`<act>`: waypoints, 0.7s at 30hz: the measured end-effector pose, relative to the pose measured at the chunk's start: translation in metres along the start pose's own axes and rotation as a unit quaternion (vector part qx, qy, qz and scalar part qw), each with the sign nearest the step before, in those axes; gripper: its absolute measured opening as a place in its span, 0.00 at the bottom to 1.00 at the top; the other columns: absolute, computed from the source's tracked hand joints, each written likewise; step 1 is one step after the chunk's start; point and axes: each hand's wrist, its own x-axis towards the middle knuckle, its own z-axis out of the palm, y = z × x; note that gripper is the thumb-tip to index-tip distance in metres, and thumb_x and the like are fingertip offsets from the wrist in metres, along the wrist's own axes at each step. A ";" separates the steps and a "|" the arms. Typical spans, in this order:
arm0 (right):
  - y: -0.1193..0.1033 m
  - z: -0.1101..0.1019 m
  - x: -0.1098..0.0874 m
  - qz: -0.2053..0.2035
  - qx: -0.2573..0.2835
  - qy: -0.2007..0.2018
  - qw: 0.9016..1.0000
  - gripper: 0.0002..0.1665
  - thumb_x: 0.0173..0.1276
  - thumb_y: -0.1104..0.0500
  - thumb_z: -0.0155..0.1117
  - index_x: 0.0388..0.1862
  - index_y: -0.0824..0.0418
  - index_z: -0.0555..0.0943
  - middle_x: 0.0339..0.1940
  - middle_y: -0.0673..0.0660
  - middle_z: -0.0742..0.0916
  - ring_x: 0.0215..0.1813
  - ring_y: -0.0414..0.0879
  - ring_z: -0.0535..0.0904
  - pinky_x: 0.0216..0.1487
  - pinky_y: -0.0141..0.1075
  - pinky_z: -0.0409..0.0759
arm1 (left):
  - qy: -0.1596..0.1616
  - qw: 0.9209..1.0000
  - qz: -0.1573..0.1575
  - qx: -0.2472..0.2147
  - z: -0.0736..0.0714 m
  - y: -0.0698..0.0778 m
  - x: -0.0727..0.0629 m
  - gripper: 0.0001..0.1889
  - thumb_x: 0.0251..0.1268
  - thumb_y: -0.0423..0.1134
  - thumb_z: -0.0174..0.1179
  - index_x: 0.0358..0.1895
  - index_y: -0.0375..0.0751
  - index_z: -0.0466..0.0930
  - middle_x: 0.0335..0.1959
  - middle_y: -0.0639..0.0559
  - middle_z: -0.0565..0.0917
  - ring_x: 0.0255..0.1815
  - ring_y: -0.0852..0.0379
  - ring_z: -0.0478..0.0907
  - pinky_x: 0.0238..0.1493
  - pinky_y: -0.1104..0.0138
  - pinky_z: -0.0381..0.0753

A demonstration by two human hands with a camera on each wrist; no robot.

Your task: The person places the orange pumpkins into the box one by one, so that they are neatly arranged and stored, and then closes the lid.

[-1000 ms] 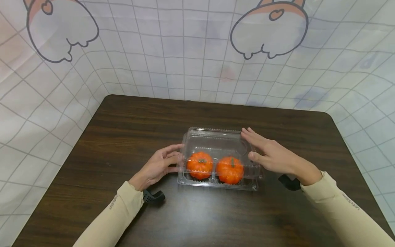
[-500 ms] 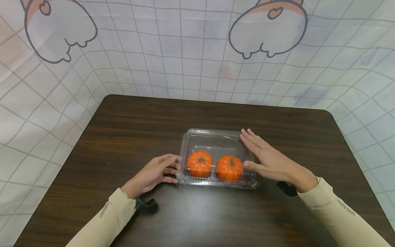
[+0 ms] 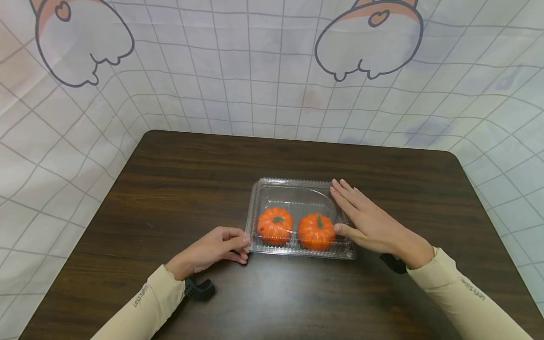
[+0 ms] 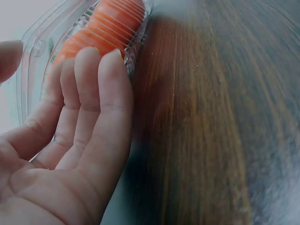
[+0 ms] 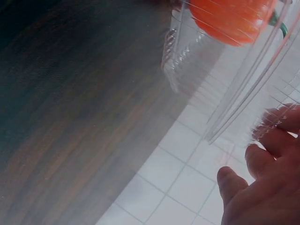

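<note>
A clear plastic clamshell container (image 3: 297,189) stands on the dark wood table, its lid down over two small orange pumpkins with green stems. Inside, the left pumpkin (image 3: 275,225) sits beside the right pumpkin (image 3: 316,232). My left hand (image 3: 216,250) pinches the front left corner of the container between thumb and bent fingers. In the left wrist view those fingers (image 4: 112,84) lie along the ribbed side wall. My right hand (image 3: 374,219) rests with straight fingers on the lid's right side, thumb spread toward the front. The right wrist view has this hand (image 5: 272,173) at the lid's edge.
The brown table (image 3: 195,165) has rounded far corners. A white grid-patterned curtain (image 3: 263,71) with cartoon drawings hangs behind it and along both sides. A dark band (image 3: 199,289) is around the left wrist, and another band (image 3: 393,262) is around the right.
The lid has come down flat over the pumpkins. My left hand has moved from the left side to the front left corner and pinches it. My right hand stays nearly in place.
</note>
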 end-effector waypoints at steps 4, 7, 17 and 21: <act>0.001 0.003 -0.001 -0.005 -0.011 0.009 1.000 0.53 0.76 0.36 0.58 0.86 0.62 0.50 0.88 0.59 0.52 0.88 0.60 0.47 0.89 0.35 0.34 | -0.004 1.000 -0.006 0.012 0.002 0.000 0.001 0.19 0.80 0.46 0.56 0.49 0.28 0.81 0.38 0.50 0.83 0.38 0.58 0.85 0.47 0.64 0.90; 0.002 0.004 -0.003 0.000 -0.011 0.020 1.000 0.53 0.76 0.34 0.56 0.86 0.60 0.49 0.89 0.57 0.51 0.89 0.57 0.46 0.89 0.35 0.36 | -0.008 1.000 -0.009 0.019 0.003 0.001 0.001 0.20 0.81 0.44 0.55 0.49 0.24 0.82 0.36 0.51 0.85 0.35 0.60 0.84 0.43 0.66 0.90; 0.005 0.003 -0.035 0.103 0.091 0.081 0.987 0.42 0.82 0.46 0.54 0.86 0.55 0.51 0.88 0.58 0.56 0.85 0.65 0.55 0.79 0.66 0.59 | 0.012 1.000 -0.014 0.017 0.010 0.001 0.003 0.19 0.79 0.38 0.52 0.46 0.20 0.83 0.32 0.51 0.86 0.31 0.62 0.82 0.37 0.69 0.88; 0.003 0.005 -0.050 0.152 0.111 0.094 0.978 0.37 0.84 0.49 0.52 0.85 0.56 0.57 0.83 0.64 0.66 0.80 0.69 0.63 0.72 0.70 0.63 | 0.028 0.999 -0.023 0.010 0.012 0.001 0.002 0.18 0.77 0.36 0.51 0.47 0.20 0.83 0.32 0.50 0.86 0.30 0.61 0.81 0.37 0.69 0.88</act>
